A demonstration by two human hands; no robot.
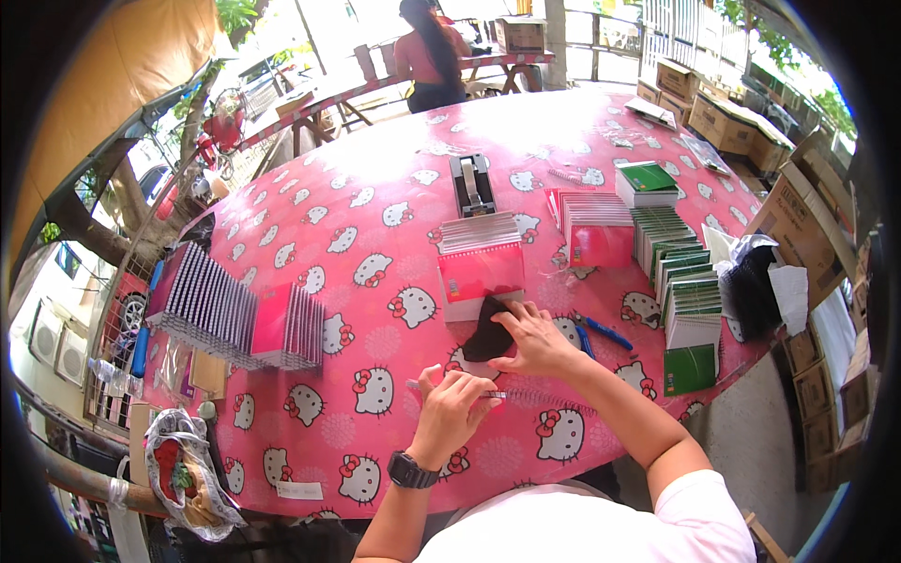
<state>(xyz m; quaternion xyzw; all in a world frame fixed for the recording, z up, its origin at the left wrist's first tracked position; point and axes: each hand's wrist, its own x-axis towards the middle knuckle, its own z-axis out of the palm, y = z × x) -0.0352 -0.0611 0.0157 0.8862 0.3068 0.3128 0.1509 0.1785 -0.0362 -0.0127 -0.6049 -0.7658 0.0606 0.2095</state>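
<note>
In the lower middle of the table, my left hand, wearing a black watch, has its fingers closed on a small spiral-bound notebook seen nearly edge-on. A thin wire coil runs out from it to the right. Just above, my right hand grips a dark, soft-looking black piece between thumb and fingers; its exact kind is unclear. That piece overlaps the near end of a fanned row of pink-covered spiral notebooks. Blue-handled pliers lie to the right of my right hand.
A black tape dispenser stands behind the pink row. More pink notebooks and green notebooks line the right. Bound stacks stand left, near a plastic bag. Cardboard boxes sit beyond the right edge; a person is farther back.
</note>
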